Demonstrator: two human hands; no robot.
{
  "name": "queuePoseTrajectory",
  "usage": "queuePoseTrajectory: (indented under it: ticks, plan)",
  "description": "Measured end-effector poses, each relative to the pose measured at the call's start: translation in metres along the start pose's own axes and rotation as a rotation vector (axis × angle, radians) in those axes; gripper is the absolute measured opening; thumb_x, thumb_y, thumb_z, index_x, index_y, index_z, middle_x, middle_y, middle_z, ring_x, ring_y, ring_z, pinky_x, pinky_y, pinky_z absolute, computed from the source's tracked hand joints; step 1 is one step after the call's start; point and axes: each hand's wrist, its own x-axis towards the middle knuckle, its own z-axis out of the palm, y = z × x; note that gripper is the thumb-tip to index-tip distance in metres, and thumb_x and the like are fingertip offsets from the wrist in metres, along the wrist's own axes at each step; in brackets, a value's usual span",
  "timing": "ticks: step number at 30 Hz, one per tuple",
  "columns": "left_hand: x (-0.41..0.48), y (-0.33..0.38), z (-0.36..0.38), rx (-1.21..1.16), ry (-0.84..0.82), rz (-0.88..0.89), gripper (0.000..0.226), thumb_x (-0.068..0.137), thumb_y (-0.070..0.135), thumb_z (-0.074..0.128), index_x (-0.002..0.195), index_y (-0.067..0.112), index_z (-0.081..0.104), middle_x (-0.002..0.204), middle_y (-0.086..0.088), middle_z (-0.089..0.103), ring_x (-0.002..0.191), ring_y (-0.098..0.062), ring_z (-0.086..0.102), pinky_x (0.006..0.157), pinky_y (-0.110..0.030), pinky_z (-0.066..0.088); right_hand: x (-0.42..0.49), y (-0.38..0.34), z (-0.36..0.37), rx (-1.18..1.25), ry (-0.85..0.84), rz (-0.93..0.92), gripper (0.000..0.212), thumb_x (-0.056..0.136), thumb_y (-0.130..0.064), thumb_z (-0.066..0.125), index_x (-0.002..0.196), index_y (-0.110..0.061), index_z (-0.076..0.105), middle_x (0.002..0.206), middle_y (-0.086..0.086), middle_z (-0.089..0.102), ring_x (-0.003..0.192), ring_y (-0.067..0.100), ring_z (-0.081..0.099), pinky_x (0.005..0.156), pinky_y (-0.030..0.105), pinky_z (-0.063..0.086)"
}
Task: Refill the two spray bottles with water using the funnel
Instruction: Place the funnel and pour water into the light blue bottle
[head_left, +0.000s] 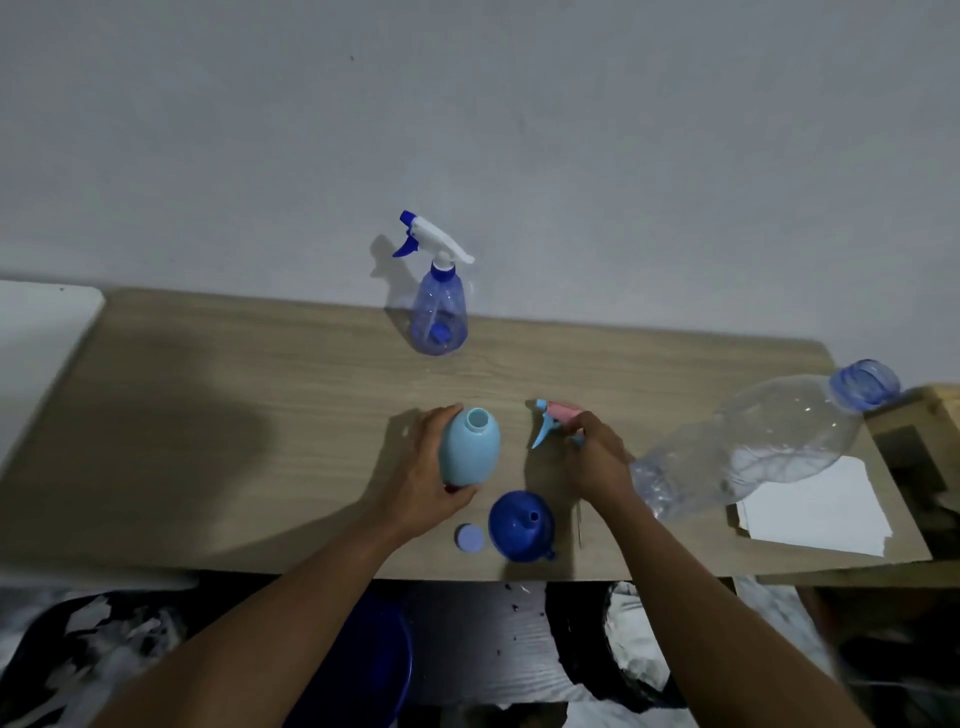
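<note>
The left hand (431, 467) is wrapped around the pale bottle (470, 449), gripping it from the left side; the bottle stands on the table (234, 415), light blue, opaque, oval-bodied, with its neck open and no head fitted. The right hand (597, 460) is closed on the spray head (553, 421), which is pink on top with a light blue trigger pointing down and left; its lower part is hidden behind the fingers. Just in front of the hands lies the funnel (521, 525), dark blue, mouth up, with a small tab at its near rim. A round blue cap (470, 537) lies flat just left of it. At the back edge, by the wall, stands the clear bottle (441, 317), blue-tinted and transparent, with a white and blue trigger head attached. A large water bottle (753, 441) lies tilted at the right, neck resting on a wooden box (930, 410) cut off by the frame. The liquid level in either spray bottle cannot be made out.
</note>
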Motion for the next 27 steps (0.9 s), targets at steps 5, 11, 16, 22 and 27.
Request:
queuePoseTrajectory:
  ticks: [5,11,16,22,27]
  plan:
    - [-0.001,-0.004,-0.004,-0.009,-0.030,-0.027,0.096,0.064,0.002,0.092,0.144,0.004,0.038,0.141,-0.003,0.042,0.129,0.009,0.041,0.095,-0.003,0.039,0.000,0.002,0.003,0.055,0.090,0.032,0.008,0.097,-0.019,0.052,0.104,-0.022,0.053,0.102,0.006,0.062,0.089,0.024,0.057,0.076,0.034,0.047]
    - [-0.008,-0.009,-0.011,-0.068,-0.058,-0.137,0.083,0.072,0.008,0.089,0.141,0.016,0.043,0.135,-0.003,0.053,0.115,-0.012,0.056,0.086,-0.003,0.044,-0.054,0.002,-0.001,0.385,0.267,-0.156,0.024,0.092,-0.001,0.058,0.110,-0.018,0.058,0.109,0.002,0.062,0.092,0.017,0.061,0.073,0.021,0.049]
    - [-0.011,-0.012,-0.016,-0.049,-0.083,-0.151,0.081,0.074,0.012,0.088,0.142,0.018,0.044,0.134,0.004,0.056,0.114,0.000,0.055,0.090,-0.005,0.042,-0.120,0.035,0.031,0.570,-0.160,-0.157,0.077,0.075,0.002,0.077,0.139,-0.019,0.039,0.138,-0.008,0.049,0.123,0.004,0.054,0.091,0.009,0.047]
    - [-0.011,-0.016,-0.018,0.009,-0.087,-0.121,0.084,0.073,0.019,0.089,0.143,0.022,0.042,0.136,0.006,0.054,0.116,-0.009,0.057,0.096,-0.019,0.048,-0.106,0.042,0.049,0.393,-0.125,-0.206,0.095,0.064,-0.026,0.090,0.141,-0.044,0.038,0.139,-0.010,0.043,0.128,-0.010,0.034,0.102,0.025,0.048]
    - [-0.013,-0.016,-0.017,0.009,-0.076,-0.116,0.081,0.074,0.020,0.089,0.141,0.023,0.043,0.135,0.002,0.055,0.114,-0.009,0.058,0.094,-0.016,0.048,-0.104,0.038,0.053,0.414,-0.033,-0.180,0.076,0.064,-0.031,0.089,0.125,-0.045,0.046,0.129,-0.004,0.046,0.120,-0.004,0.044,0.101,0.038,0.051]
